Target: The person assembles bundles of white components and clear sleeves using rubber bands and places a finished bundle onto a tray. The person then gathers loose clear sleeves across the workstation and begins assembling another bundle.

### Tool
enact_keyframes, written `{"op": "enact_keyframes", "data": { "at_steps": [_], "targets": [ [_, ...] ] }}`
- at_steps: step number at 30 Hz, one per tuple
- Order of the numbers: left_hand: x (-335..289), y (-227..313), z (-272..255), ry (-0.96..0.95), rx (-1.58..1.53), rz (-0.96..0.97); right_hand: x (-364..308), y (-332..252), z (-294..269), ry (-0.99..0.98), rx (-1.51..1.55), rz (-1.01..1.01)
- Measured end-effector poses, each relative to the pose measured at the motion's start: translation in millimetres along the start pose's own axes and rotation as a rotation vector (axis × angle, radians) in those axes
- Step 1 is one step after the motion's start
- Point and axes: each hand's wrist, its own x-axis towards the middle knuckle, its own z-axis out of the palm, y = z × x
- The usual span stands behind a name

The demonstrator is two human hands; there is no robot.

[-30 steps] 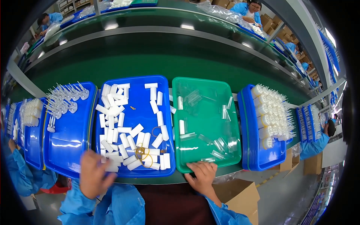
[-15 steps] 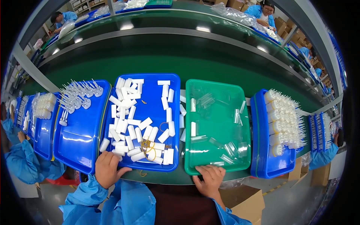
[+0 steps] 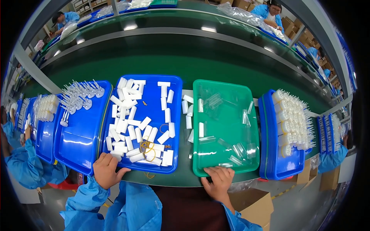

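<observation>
Left hand (image 3: 106, 170) at near corner of blue tray (image 3: 148, 90), left of green tray (image 3: 229, 123); thumb apart, grip unclear | Right hand (image 3: 219, 182): fingers over green tray's near rim, grip unclear | Step: apparently tray placement | Next move: seemingly calls for steady, level rim contact
</observation>
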Motion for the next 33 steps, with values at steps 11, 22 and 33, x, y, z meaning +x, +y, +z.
{"op": "enact_keyframes", "data": {
  "at_steps": [11,22,33],
  "targets": [
    [3.1,8.1,-5.2,-0.088,0.060,-0.022,0.5,8.8,-0.4,0.112,0.081,0.044],
    [138.4,58.4,-35.1,-0.134,-0.227,0.430,-1.9,8.1,2.9,0.176,0.071,0.073],
    [241.0,51.7,107.7,-0.166,-0.307,0.646,1.4,0.1,4.0,0.131,-0.048,0.182]
  ]
}}
